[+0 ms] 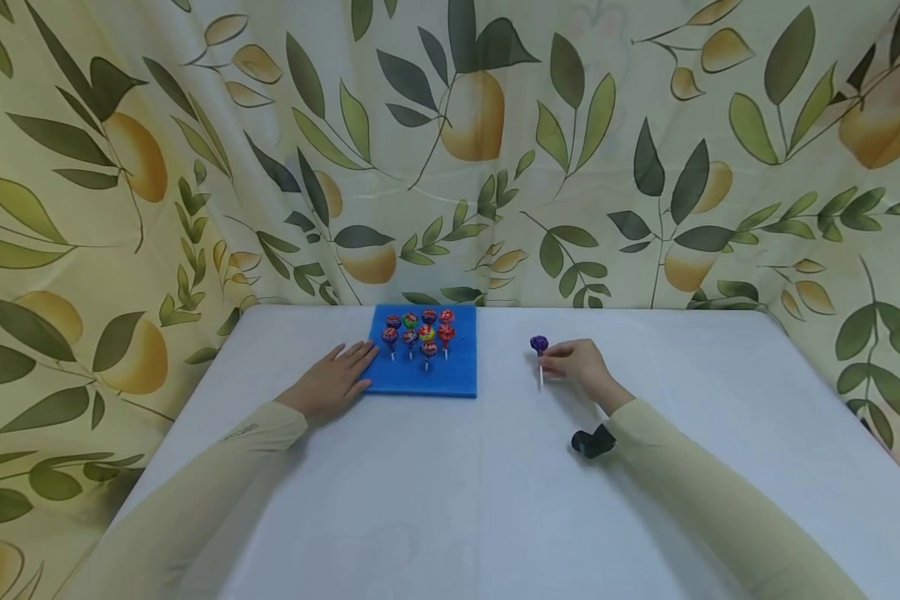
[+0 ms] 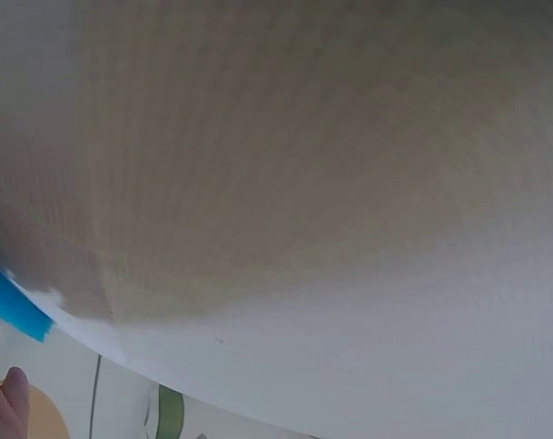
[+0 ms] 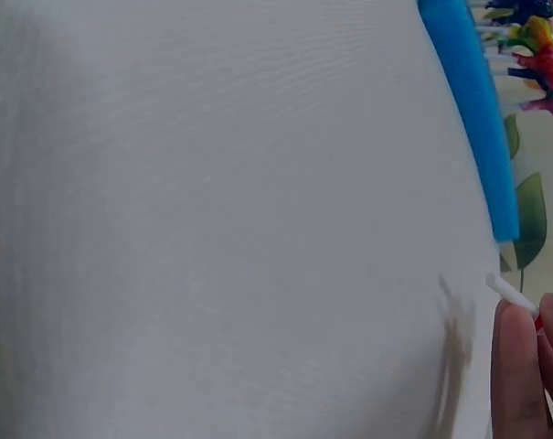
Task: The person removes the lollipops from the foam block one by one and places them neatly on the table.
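Observation:
A purple-wrapped lollipop (image 1: 539,343) is pinched by my right hand (image 1: 579,365) above the table, its white stick pointing down. In the right wrist view, the white stick (image 3: 509,291) pokes out past the fingertips. To the left lies a blue foam board (image 1: 457,379) with several wrapped lollipops (image 1: 427,333) standing in it, their sticks pushed into the foam. My left hand (image 1: 333,379) rests with fingers spread and straight at the board's left edge. Only a bit of that hand shows in the left wrist view, close to the blue foam (image 2: 15,306).
A small dark object (image 1: 592,442) lies on the white-covered table (image 1: 435,500) beside my right cuff. Behind the table hangs a curtain (image 1: 450,208) printed with fruit and leaves.

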